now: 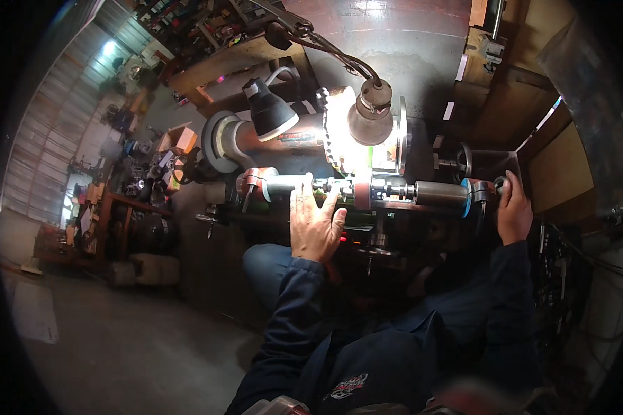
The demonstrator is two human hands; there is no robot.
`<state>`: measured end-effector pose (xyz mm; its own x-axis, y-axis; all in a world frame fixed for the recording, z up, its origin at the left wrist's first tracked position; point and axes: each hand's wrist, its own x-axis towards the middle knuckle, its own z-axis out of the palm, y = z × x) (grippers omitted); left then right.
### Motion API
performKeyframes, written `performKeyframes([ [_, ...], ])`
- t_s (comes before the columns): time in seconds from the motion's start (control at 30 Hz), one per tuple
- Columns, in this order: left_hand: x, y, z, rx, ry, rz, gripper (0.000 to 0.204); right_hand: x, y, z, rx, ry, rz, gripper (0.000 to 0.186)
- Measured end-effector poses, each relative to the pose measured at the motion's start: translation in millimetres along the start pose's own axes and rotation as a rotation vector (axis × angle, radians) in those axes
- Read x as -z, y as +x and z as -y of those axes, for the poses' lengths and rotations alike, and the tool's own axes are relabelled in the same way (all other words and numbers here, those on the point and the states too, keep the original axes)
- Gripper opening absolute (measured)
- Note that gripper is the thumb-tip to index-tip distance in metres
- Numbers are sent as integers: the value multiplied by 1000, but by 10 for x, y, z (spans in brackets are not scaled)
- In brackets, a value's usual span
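A horizontal metal shaft with several collars runs across a bench machine, between a red clamp at the left and a red-and-blue clamp at the right. My left hand lies over the shaft's left half, fingers spread and fingertips touching it. At the far right end, my right hand curls its fingers round a small dark knob, which they partly cover. An upright reddish disc crosses the shaft near its middle.
Two work lamps, one black and one grey-brown, hang close above the machine. Behind the shaft lies a drum-shaped machine body. A handwheel stands at the back right. Cluttered shelving lines the left.
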<state>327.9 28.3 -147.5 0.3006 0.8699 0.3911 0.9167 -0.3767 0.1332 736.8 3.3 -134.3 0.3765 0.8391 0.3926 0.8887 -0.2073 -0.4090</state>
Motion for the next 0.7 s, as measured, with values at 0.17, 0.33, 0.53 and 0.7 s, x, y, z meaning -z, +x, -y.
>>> performKeyframes([
  [0.17,23,30,-74,24,11,-6,47,-140,-374,-25,106,230,-218,41],
  [0.33,-18,58,-121,33,5,-43,45,-425,-625,-250,143,229,-349,49],
  [0.53,-46,27,-90,44,-32,-38,46,-22,-340,-17,120,168,-93,44],
  [0.7,-31,30,-94,34,-4,-57,44,45,-82,0,93,107,-5,31],
])
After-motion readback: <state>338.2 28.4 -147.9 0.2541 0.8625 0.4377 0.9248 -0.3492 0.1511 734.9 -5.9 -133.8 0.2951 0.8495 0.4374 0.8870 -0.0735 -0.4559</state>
